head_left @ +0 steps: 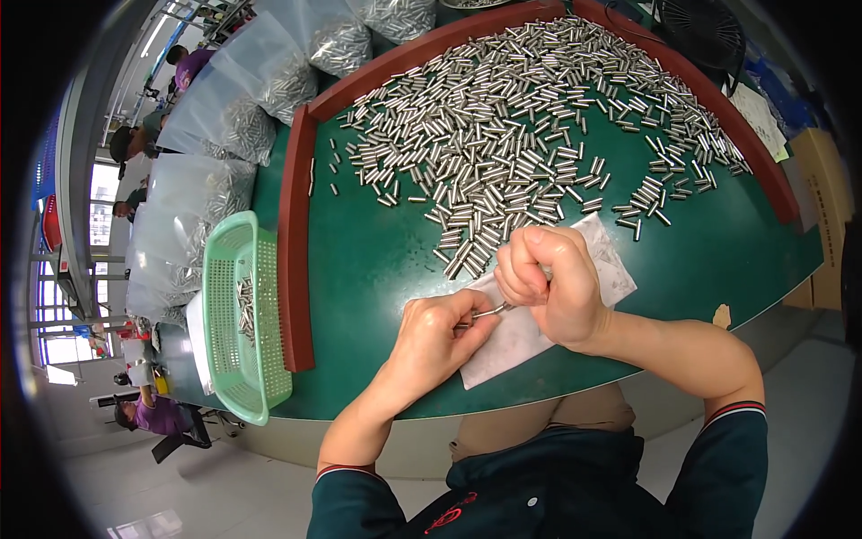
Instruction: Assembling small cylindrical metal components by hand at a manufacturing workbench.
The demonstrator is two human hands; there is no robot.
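Both my hands are over a white cloth [501, 356] with grey smudges at the table's near side. My left hand [429, 337] is closed, with thumb and fingertips pinching a thin, shiny metal piece [491, 312]. That piece points toward my right hand [561, 286], which is curled into a fist just to the right and slightly higher. Whatever the fist holds is hidden by its fingers. Beyond the hands, a large heap of short, shiny metal pins [503, 135] spreads over the green table [377, 260]; its near tip reaches close to the cloth.
A dark red wooden rim [296, 242] borders the heap. Left of it stands a light green plastic basket [277, 346] holding some pins [245, 305]. Clear bags of pins [247, 130] line the far left. A black fan [705, 31] and a cardboard box [822, 211] are at right. Other people sit farther off.
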